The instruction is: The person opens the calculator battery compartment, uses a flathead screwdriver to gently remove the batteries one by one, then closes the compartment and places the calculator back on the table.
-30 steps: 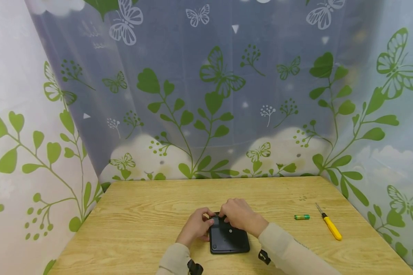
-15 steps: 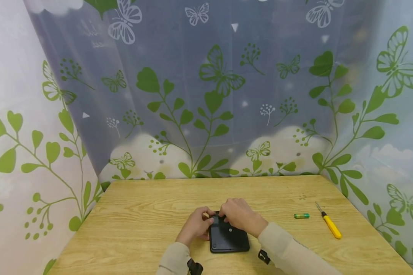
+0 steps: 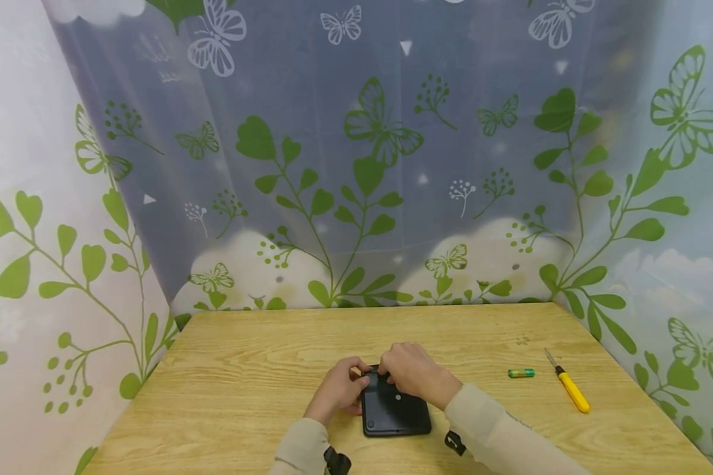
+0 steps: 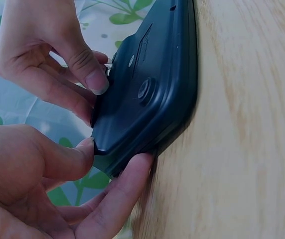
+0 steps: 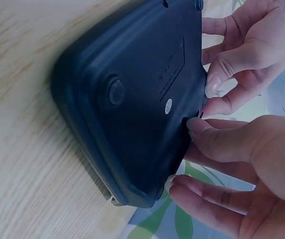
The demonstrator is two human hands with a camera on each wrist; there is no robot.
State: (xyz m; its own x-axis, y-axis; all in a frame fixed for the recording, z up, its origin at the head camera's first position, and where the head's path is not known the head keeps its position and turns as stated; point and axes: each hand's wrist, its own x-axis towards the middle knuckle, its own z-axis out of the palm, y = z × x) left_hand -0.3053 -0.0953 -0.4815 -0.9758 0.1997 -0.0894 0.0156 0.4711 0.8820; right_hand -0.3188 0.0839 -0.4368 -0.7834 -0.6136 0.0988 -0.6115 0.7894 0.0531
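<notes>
A black desk calculator (image 3: 395, 417) lies underside up on the table, showing round rubber feet (image 4: 146, 91) and a small white sticker (image 5: 168, 106). At its far left corner my left hand (image 3: 339, 389) pinches the edge, thumb above and fingertips under the rim in the left wrist view. My right hand (image 3: 412, 371) holds the far edge beside it; the right wrist view shows its thumb on the underside and other fingertips at the corner. What lies directly under the right fingers is hidden in the head view.
To the right on the wooden table (image 3: 243, 382) are a green battery (image 3: 521, 373) and a screwdriver (image 3: 572, 392) with a yellow handle. A curtain (image 3: 309, 218) printed with leaves and butterflies hangs behind the table's far edge.
</notes>
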